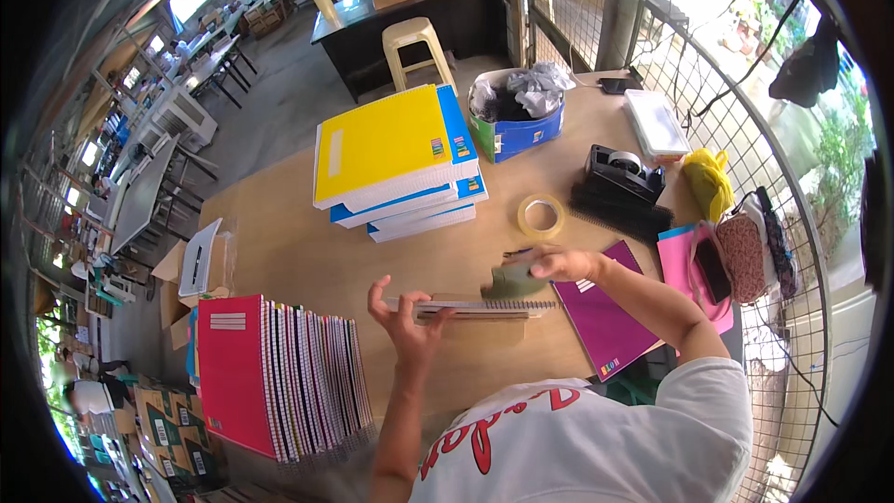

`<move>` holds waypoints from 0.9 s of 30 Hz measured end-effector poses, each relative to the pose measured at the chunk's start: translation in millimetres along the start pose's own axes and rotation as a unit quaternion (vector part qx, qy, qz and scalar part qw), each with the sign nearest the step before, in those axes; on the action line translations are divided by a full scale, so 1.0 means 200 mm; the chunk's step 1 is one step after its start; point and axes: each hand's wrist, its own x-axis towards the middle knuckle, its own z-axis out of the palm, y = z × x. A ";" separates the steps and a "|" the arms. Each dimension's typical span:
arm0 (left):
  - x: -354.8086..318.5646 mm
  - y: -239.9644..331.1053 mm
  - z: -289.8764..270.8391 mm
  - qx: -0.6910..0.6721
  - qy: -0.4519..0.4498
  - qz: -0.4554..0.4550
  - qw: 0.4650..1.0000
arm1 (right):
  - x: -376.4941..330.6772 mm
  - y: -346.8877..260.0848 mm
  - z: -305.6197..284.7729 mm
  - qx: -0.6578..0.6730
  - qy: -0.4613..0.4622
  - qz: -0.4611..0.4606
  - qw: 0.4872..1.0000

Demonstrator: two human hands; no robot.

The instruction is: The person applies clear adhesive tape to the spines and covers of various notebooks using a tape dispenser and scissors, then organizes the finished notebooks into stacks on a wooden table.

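Note:
My left hand pinches the left end of a thin spiral notebook, which stands edge-on to me at the table's front with its coil along the top. Just above the coil's right part, my right hand grips a grey-green handheld tool; motion blurs it and I cannot make out its kind. A purple notebook lies under my right forearm. To my left, a row of spiral notebooks with a red cover in front leans together. Beyond my hands rises a pile of yellow and blue notebooks.
On the wooden table are a clear tape roll, a black tape dispenser, black plastic coils and a blue-green box of plastic scraps. Yellow plastic and a phone lie by the wire mesh at right.

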 end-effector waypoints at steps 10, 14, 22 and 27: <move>-0.03 -0.11 0.04 -0.087 -0.060 -0.008 0.994 | 0.08 0.05 0.00 -0.322 -0.045 -0.047 0.944; -0.03 -0.11 0.03 -0.072 -0.054 -0.010 0.996 | 0.07 0.03 0.03 -0.073 -0.091 -0.079 0.990; -0.05 -0.14 0.03 -0.060 -0.083 0.007 0.995 | 0.15 0.06 0.04 -0.259 -0.077 -0.054 0.961; -0.05 -0.12 0.01 -0.078 -0.070 -0.013 0.994 | 0.12 -0.04 0.08 -0.147 -0.095 -0.059 0.983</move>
